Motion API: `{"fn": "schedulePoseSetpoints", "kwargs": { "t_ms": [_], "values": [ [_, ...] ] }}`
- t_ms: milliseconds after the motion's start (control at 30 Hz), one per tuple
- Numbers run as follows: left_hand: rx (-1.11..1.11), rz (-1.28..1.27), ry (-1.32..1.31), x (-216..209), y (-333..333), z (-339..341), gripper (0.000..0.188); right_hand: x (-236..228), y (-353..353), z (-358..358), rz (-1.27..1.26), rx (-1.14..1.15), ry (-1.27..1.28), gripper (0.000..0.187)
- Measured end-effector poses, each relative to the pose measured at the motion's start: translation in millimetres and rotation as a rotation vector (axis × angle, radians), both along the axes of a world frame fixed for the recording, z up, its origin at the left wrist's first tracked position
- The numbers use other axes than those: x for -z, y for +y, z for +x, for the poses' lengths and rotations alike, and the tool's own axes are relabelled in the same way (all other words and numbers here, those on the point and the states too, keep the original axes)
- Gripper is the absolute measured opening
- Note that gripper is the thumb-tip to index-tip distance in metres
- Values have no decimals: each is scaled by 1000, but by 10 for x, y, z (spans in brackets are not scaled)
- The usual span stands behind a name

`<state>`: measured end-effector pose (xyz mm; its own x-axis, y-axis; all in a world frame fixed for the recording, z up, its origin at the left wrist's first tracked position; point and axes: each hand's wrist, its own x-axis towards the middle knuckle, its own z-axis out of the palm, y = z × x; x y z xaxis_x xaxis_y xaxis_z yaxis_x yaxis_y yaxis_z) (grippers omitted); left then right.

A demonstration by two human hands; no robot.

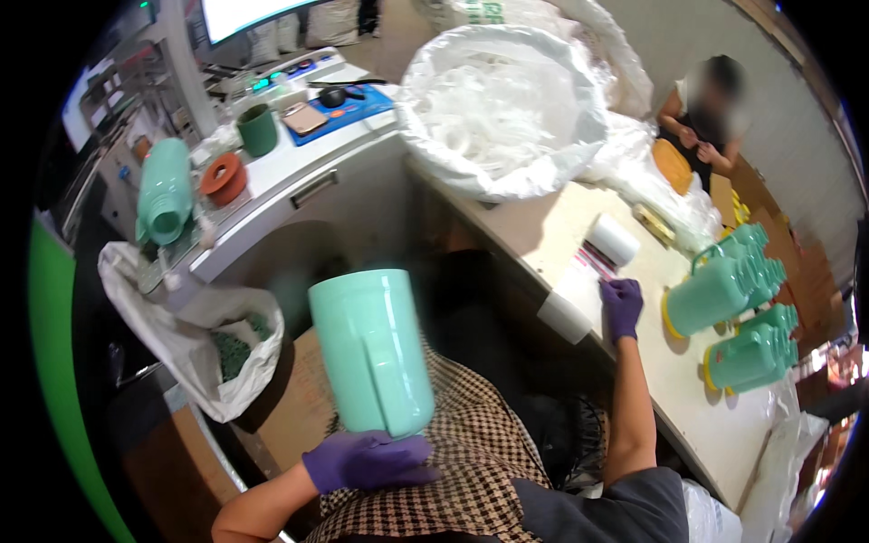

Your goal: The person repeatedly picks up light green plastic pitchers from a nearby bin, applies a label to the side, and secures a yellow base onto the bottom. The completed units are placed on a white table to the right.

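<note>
In a purple glove, my left hand [371, 460] holds a mint-green plastic jug [362, 344] from below, in front of my checked apron. The jug's wide end points up and its handle faces me; part of my grip is hidden behind it. My right hand [622, 308], also gloved in purple, is on the table to the right. Its closed fingers are at the edge of a white strip of labels [579, 291] with red print, and the fingertips are partly hidden. The strip runs from a white roll [614, 239] and hangs over the table's near edge.
Several mint-green jugs with yellow bases [711, 294] stand at the right. A large lined bin [498, 185] holds white plastic pieces. Left are a white sack [190, 335], an orange spool [224, 179], a green cup [257, 131] and another jug [165, 185]. A person [711, 118] sits far right.
</note>
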<state>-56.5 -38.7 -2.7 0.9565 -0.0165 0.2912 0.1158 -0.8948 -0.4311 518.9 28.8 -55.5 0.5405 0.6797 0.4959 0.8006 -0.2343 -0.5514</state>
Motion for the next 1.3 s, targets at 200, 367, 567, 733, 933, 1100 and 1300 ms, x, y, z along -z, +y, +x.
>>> {"fn": "schedulePoseSetpoints", "kwargs": {
  "t_ms": [200, 367, 567, 733, 933, 1100, 1300],
  "values": [
    [65, -143, 95, -292, 125, 58, 61, -1083, -125, -1686, 123, -562, 427, 7],
    [99, -543, 94, -273, 151, 84, 49, -1630, 209, -2851, -90, -1111, 478, 13],
    [102, -448, 20, -375, 151, 97, 58, -1643, 483, -3163, -259, -1137, 465, 21],
    [62, -399, 44, -310, 103, 37, 66, -1599, 447, -3451, -186, -1004, 136, 28],
    [-559, -591, -374, -797, -218, -531, 34, -1173, 1268, -3208, 82, -824, 161, 39],
    [-1143, -813, -1755, -331, -928, -1500, 63, -1589, 1566, -4494, 373, -1245, -342, 52],
    [-978, -522, -2125, -320, -1051, -1827, 51, -1459, 2629, -6431, 89, -1094, -611, 30]
  ]
}}
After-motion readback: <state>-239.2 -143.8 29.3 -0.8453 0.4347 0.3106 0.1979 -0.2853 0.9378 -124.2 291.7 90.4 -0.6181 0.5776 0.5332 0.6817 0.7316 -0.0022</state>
